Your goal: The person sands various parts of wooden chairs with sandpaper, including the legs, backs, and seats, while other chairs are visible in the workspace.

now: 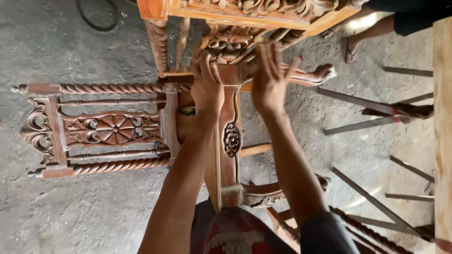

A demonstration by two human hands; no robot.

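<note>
A carved reddish-brown wooden chair lies on its side on the concrete floor, its twisted-spindle back with a flower carving pointing left. My left hand grips the chair's frame near the seat rail, fingers curled over the wood. My right hand presses with spread fingers against the carved apron and a curved leg. A front rail with a small rosette carving runs down between my forearms.
Another carved wooden piece stands at the top. A second person's sandalled foot is at the upper right. Thin metal or wood strips lie scattered on the floor at right. A pale wooden plank borders the right edge.
</note>
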